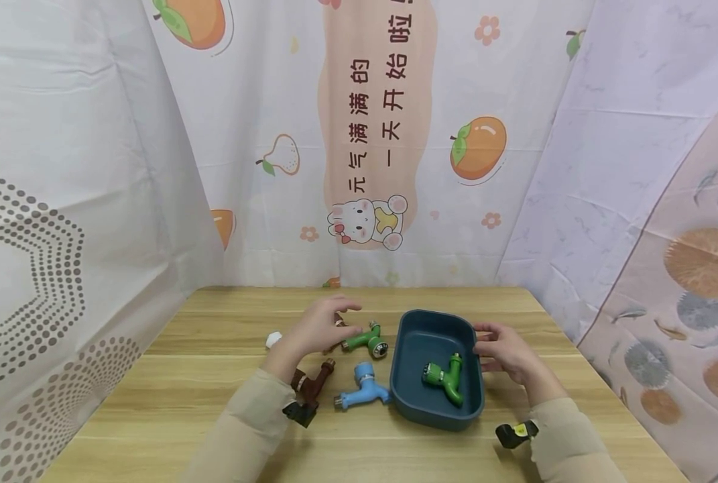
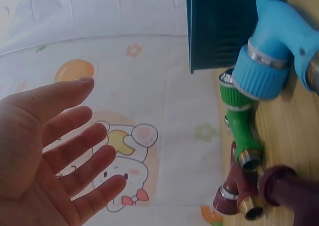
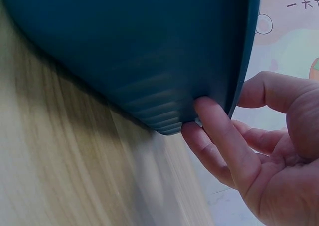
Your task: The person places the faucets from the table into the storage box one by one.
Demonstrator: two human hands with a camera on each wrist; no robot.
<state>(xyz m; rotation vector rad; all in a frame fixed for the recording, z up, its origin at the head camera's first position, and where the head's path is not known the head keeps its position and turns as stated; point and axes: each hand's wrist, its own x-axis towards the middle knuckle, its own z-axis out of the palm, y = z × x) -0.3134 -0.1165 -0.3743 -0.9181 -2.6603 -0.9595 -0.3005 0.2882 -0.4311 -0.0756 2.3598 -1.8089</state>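
My left hand [image 1: 318,329] hovers with spread fingers near a green tap [image 1: 367,341] on the table, holding nothing. Partly behind its fingers is a dark red tap [image 1: 338,320]; another dark red tap [image 1: 316,382] lies by the left wrist. A light blue tap [image 1: 365,390] rests between that one and a dark blue plastic bin [image 1: 437,420]. Inside the bin lies a second green tap [image 1: 451,381]. My right hand [image 1: 511,352] pinches the bin's right rim; in the right wrist view its fingers [image 3: 214,121] press the outer wall while the thumb passes behind the rim.
A small white object [image 1: 273,339] sits left of the left hand. The wooden table [image 1: 389,456] ends at printed curtains [image 1: 274,221] at the back and both sides. A black wrist camera [image 1: 515,435] is strapped to each sleeve.
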